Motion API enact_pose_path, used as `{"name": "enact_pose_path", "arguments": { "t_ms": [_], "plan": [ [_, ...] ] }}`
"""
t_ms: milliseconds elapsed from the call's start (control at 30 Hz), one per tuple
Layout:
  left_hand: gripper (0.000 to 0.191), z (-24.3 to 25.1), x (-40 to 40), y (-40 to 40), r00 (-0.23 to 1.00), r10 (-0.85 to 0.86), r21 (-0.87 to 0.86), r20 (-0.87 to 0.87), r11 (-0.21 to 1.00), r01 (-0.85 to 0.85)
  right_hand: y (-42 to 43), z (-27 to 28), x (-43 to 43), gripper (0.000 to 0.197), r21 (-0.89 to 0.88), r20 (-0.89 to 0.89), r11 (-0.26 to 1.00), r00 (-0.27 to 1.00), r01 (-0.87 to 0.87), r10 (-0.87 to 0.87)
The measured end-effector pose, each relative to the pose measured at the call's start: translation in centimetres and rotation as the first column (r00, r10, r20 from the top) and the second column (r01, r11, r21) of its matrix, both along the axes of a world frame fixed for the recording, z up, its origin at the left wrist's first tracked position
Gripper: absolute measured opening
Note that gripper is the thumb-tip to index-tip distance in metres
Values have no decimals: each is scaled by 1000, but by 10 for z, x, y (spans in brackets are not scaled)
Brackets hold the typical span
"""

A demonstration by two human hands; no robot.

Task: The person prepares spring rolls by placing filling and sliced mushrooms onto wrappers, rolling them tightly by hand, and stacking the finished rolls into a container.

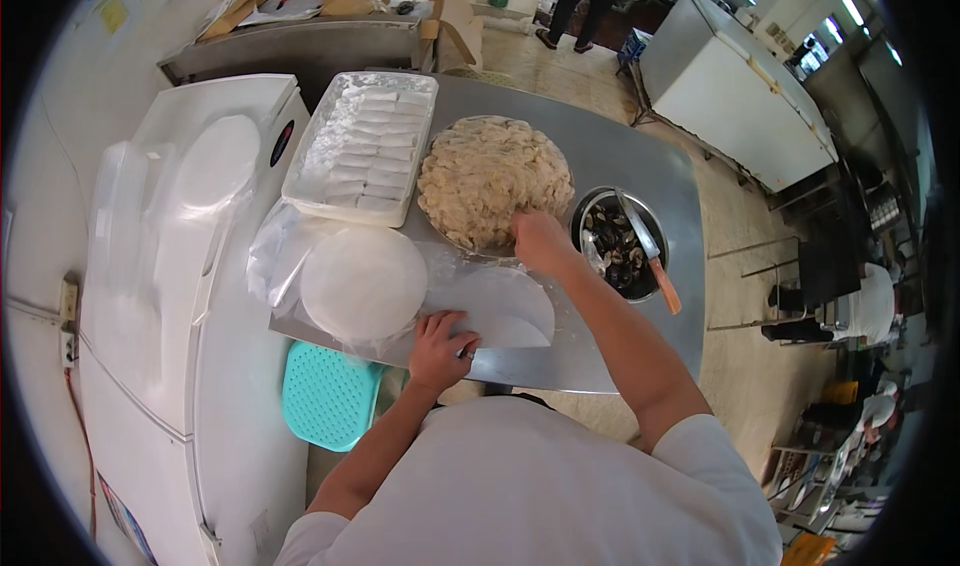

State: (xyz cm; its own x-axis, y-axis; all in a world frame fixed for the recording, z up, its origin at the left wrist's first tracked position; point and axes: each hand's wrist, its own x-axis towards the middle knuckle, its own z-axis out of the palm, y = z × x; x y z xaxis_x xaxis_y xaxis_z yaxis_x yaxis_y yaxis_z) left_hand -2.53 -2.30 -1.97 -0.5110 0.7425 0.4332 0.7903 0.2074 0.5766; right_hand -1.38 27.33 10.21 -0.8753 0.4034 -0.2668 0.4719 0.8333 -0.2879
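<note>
My right hand [541,242] dips its fingertips into the near edge of a heaped pale, lumpy filling [495,176] in a round bowl; what they grip is hidden. By the near table edge my left hand [444,350] rests on the left part of a thin translucent wrapper sheet [499,303], whose near side looks folded over. A stack of round white wrappers [364,282] lies on plastic to its left. Behind it, a white tray [294,194] holds rows of wrapped white rolls [379,149] beside white powder. On the right, a knife [639,224] lies across a steel bowl [663,228] of dark pieces.
A steel table [622,138] bears these things. Along its left side stands a white chest freezer [247,386], with a turquoise perforated plastic stool [330,397] below the table's near left corner. Cardboard boxes [457,22] sit beyond. Other people stand or sit farther off.
</note>
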Motion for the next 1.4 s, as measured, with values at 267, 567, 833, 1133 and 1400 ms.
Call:
{"name": "enact_pose_path", "arguments": {
  "t_ms": [267,567,833,1133,1400],
  "plan": [
    [12,-1,0,1,999,-26,-1,-18,1000,26,14,5,-9,21,69,167,992,981,-109,96],
    [11,-2,0,0,999,-37,12,4,999,37,4,11,-22,19,40,150,995,985,-90,84],
    [10,0,0,1,999,-40,24,-6,999,40,-5,-7,-21,24,118,149,985,983,-125,107],
    [9,0,1,1,999,-34,33,-10,999,35,-9,-8,-33,27,188,173,972,979,-143,111],
    [14,-1,2,-2,1000,-1,22,6,1000,1,-17,3,-37,24,90,195,978,966,-190,169]
  ]
}}
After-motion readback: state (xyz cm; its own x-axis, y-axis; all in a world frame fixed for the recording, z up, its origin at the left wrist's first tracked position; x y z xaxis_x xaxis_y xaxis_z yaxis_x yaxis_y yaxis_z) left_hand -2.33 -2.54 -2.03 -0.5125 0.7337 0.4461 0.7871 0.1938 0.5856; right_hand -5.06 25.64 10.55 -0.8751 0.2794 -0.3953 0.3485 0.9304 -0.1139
